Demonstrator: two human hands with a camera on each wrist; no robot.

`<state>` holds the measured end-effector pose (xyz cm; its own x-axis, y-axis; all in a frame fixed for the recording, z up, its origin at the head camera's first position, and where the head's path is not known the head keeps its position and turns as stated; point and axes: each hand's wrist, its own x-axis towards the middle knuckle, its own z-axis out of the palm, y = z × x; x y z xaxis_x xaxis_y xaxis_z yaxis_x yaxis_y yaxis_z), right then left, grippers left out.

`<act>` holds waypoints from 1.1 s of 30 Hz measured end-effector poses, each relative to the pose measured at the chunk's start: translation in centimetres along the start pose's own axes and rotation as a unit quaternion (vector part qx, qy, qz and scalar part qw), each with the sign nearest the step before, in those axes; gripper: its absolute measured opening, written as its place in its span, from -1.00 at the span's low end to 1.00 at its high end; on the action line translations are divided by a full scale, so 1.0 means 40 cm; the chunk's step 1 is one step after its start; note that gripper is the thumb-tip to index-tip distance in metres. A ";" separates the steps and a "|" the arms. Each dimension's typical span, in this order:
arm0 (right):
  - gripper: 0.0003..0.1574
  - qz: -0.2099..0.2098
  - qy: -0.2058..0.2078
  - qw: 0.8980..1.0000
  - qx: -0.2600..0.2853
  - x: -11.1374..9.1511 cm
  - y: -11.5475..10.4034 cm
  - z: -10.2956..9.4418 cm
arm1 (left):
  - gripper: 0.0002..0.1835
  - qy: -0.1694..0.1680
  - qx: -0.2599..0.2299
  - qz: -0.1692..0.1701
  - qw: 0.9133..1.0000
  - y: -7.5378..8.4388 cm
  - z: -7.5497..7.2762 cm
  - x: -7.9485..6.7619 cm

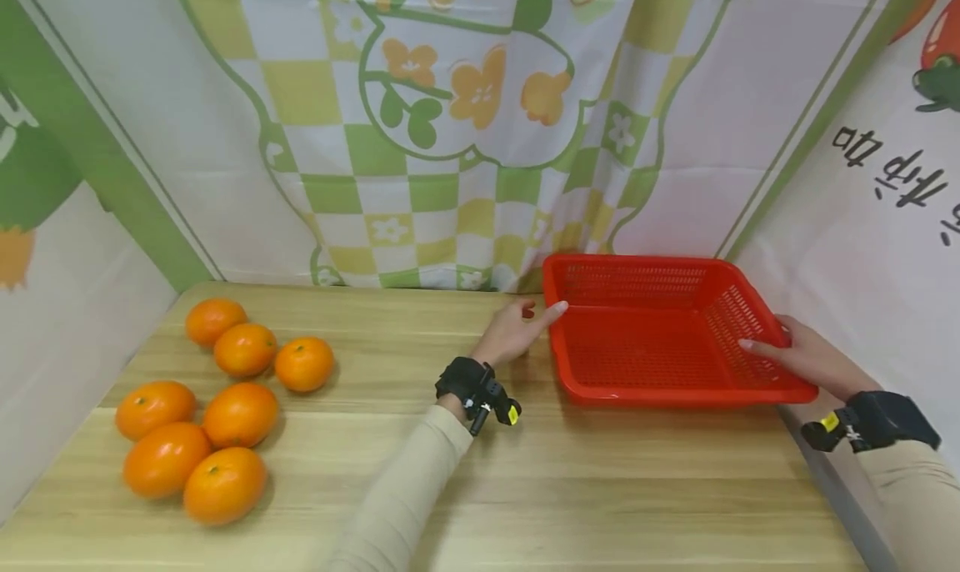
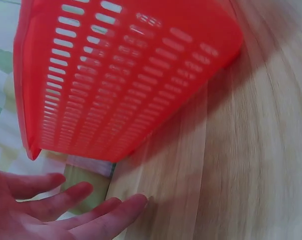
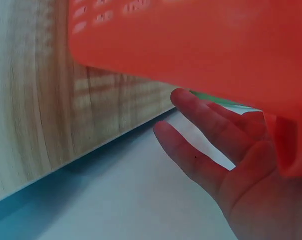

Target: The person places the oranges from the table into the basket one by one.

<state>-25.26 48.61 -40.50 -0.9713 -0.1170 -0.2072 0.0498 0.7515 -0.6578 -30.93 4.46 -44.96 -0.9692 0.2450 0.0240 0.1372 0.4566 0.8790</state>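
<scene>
A red plastic basket (image 1: 637, 347) with slotted walls stands at the back right of the wooden table. My left hand (image 1: 517, 330) is beside its left end, thumb at the rim. In the left wrist view the fingers (image 2: 105, 215) spread loosely, apart from the slotted wall. At the opposite end is my right hand (image 1: 813, 359), its thumb lying over the rim and the other fingers beneath it. Seen from the right wrist, those fingers (image 3: 191, 155) are extended and spaced from the basket wall, past the table's edge.
Several oranges (image 1: 240, 413) lie grouped on the left of the table (image 1: 390, 338). A patterned cloth (image 1: 450, 213) hangs behind it. Printed white panels stand at both sides, and the table's right edge (image 1: 825, 489) runs below my right wrist.
</scene>
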 end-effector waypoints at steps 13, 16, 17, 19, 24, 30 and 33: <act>-0.10 0.021 0.019 0.997 0.071 -0.008 0.020 0.017 | 0.08 -0.026 -0.132 -0.040 0.990 0.017 0.041 -0.013; -0.09 0.031 0.014 0.996 0.087 -0.005 0.019 0.017 | -0.06 -0.033 -0.151 -0.018 0.988 0.023 0.048 -0.016; -0.08 0.036 0.011 0.995 0.093 -0.004 0.019 0.017 | -0.12 -0.037 -0.159 -0.010 0.987 0.024 0.052 -0.016; -0.08 0.045 0.006 0.993 0.108 -0.004 0.021 0.015 | -0.20 -0.043 -0.176 0.002 0.983 0.025 0.059 -0.014; -0.17 0.057 -0.003 0.989 0.136 -0.010 0.029 0.008 | -0.47 -0.042 -0.213 0.015 0.976 0.022 0.077 -0.009; -0.18 0.080 -0.010 0.983 0.166 -0.014 0.026 0.006 | -0.65 -0.043 -0.246 0.009 0.968 0.014 0.088 -0.004; -0.22 0.076 -0.010 0.984 0.162 -0.014 0.022 0.006 | -0.65 -0.046 -0.254 0.010 0.966 0.013 0.090 -0.001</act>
<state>-24.60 49.17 -41.15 -0.9425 -0.0342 -0.3324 0.2685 0.5146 -0.8143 -30.09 7.77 -46.22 -0.9422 0.3343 0.0214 0.0147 -0.0225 0.9996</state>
